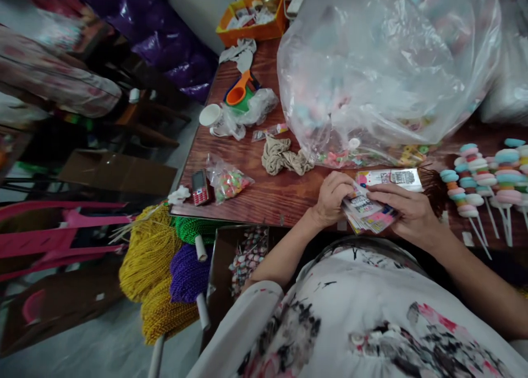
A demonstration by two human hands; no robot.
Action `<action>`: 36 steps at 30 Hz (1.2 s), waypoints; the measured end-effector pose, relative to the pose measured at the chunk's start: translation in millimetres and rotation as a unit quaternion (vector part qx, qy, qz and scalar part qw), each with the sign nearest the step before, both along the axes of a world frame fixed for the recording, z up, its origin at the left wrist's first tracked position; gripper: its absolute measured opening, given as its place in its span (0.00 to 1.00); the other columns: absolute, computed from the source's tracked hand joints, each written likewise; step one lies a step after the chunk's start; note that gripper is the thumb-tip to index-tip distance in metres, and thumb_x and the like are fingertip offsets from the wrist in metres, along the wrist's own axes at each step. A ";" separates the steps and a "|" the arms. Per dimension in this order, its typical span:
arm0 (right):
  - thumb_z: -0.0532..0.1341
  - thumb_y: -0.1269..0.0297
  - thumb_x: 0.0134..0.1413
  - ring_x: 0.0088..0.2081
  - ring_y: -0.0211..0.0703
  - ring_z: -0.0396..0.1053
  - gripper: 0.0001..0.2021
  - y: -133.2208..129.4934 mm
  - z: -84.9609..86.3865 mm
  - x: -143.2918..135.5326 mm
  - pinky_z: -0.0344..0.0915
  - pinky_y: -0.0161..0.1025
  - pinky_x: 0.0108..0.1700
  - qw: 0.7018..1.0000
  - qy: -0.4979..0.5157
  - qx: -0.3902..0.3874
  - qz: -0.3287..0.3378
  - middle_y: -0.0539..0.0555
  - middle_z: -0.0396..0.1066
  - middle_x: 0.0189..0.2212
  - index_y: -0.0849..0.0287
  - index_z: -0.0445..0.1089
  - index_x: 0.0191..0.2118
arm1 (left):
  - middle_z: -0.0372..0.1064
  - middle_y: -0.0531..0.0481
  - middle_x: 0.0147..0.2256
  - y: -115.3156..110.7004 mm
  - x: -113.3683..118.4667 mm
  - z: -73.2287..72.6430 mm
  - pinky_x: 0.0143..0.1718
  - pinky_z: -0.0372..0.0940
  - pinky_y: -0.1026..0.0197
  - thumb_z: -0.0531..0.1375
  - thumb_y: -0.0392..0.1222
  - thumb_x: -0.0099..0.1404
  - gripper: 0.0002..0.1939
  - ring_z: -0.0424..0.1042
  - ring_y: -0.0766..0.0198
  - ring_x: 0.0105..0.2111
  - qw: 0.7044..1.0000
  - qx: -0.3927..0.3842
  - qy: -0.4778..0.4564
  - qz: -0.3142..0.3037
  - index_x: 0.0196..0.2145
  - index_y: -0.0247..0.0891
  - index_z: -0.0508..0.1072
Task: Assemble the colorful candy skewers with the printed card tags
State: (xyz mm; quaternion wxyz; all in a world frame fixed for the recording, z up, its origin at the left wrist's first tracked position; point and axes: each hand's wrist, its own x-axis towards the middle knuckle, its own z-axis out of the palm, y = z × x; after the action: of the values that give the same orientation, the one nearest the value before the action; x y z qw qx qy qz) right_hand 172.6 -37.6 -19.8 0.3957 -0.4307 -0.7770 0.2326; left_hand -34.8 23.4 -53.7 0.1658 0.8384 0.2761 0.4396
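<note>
Close to my body, at the table's front edge, both hands grip one stack of printed cards (365, 208), colourful and slightly fanned at the lower end. My left hand (336, 196) holds its left side, fingers curled over the top. From the right, my right hand (408, 210) closes on the other side, fingers lying over the upper card. Just beyond the hands rests a white printed packet (391, 178) with a barcode-like panel. Brown thin strands (433, 185) lie right of it. Further right are several candy-like skewers (468, 193) of pastel discs on white sticks.
A big clear plastic bag (383, 64) covers the table's back. Left stand a white cup (210, 115), orange-handled scissors (244, 81), a beige cloth (282, 155), a small candy bag (229, 182) and a phone (199, 188). Yellow cord bundles (144, 251) and an open box (218, 268) sit below the edge.
</note>
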 end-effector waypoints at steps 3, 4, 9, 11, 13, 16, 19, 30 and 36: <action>0.62 0.70 0.53 0.53 0.50 0.72 0.21 -2.3 6.6 6.5 0.71 0.50 0.53 1.000 -0.015 -0.020 0.010 0.59 0.71 0.54 0.50 0.71 0.54 | 0.70 0.46 0.33 1.4 -2.7 -0.2 0.38 0.62 0.56 0.53 0.46 0.68 0.12 0.66 0.63 0.35 0.999 0.008 0.046 -0.015 0.29 0.40 0.61; 0.62 0.69 0.53 0.55 0.51 0.70 0.22 -2.8 12.3 10.8 0.69 0.52 0.55 0.999 -0.017 -0.040 0.025 0.58 0.70 0.55 0.49 0.70 0.55 | 0.70 0.46 0.32 2.0 -3.8 0.8 0.38 0.62 0.56 0.53 0.48 0.68 0.12 0.66 0.62 0.35 0.998 0.005 0.066 -0.021 0.29 0.40 0.60; 0.62 0.61 0.56 0.55 0.53 0.69 0.21 2.6 41.0 31.5 0.67 0.52 0.57 0.983 0.051 -0.148 0.094 0.54 0.73 0.52 0.45 0.69 0.56 | 0.69 0.46 0.32 6.6 -5.6 10.7 0.38 0.61 0.57 0.56 0.48 0.67 0.12 0.66 0.63 0.34 0.990 -0.009 0.118 -0.080 0.30 0.40 0.60; 0.62 0.61 0.57 0.51 0.51 0.73 0.17 7.9 41.5 33.0 0.69 0.49 0.54 0.979 0.047 -0.175 0.097 0.54 0.76 0.48 0.47 0.73 0.52 | 0.69 0.47 0.31 8.3 -4.1 13.9 0.37 0.61 0.58 0.55 0.46 0.67 0.10 0.65 0.64 0.32 0.986 -0.013 0.127 -0.106 0.31 0.40 0.60; 0.63 0.61 0.55 0.47 0.48 0.74 0.15 12.6 35.4 30.8 0.71 0.46 0.51 0.966 0.038 -0.225 0.120 0.54 0.77 0.46 0.50 0.75 0.49 | 0.68 0.48 0.30 9.2 -2.2 16.0 0.36 0.60 0.58 0.54 0.45 0.67 0.10 0.63 0.64 0.31 0.981 -0.017 0.145 -0.128 0.30 0.40 0.60; 0.68 0.61 0.49 0.42 0.45 0.76 0.17 17.0 23.2 26.5 0.73 0.41 0.44 0.922 0.110 -0.341 0.146 0.55 0.77 0.45 0.54 0.76 0.47 | 0.67 0.48 0.30 9.1 -0.1 18.3 0.35 0.60 0.58 0.54 0.45 0.67 0.10 0.63 0.64 0.30 0.973 -0.013 0.171 -0.154 0.30 0.39 0.61; 0.71 0.62 0.43 0.34 0.41 0.75 0.20 20.8 17.3 25.6 0.73 0.37 0.36 0.856 0.191 -0.453 0.159 0.54 0.77 0.42 0.56 0.76 0.46 | 0.65 0.49 0.29 8.0 0.3 20.4 0.34 0.59 0.59 0.55 0.44 0.67 0.09 0.62 0.64 0.29 0.969 0.003 0.169 -0.178 0.31 0.39 0.61; 0.69 0.53 0.46 0.34 0.42 0.74 0.18 14.7 12.8 21.0 0.70 0.39 0.38 0.802 0.235 -0.543 0.087 0.54 0.78 0.36 0.56 0.78 0.42 | 0.65 0.48 0.29 3.1 -2.7 14.9 0.35 0.58 0.59 0.57 0.42 0.66 0.07 0.62 0.63 0.30 0.967 0.020 0.174 -0.187 0.32 0.38 0.62; 0.65 0.52 0.50 0.42 0.50 0.75 0.19 12.7 -0.9 32.4 0.70 0.47 0.46 0.925 0.114 -0.363 0.020 0.55 0.78 0.42 0.54 0.76 0.46 | 0.65 0.52 0.27 0.6 -20.6 32.6 0.31 0.56 0.64 0.60 0.43 0.61 0.10 0.61 0.68 0.28 0.979 -0.127 0.125 -0.097 0.28 0.37 0.63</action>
State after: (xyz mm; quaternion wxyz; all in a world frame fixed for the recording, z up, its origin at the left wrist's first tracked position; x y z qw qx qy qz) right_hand 204.9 -24.9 -20.7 0.2938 -0.4998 -0.5976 0.5538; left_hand -55.5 24.1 -21.0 0.2768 0.8819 0.2654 0.2743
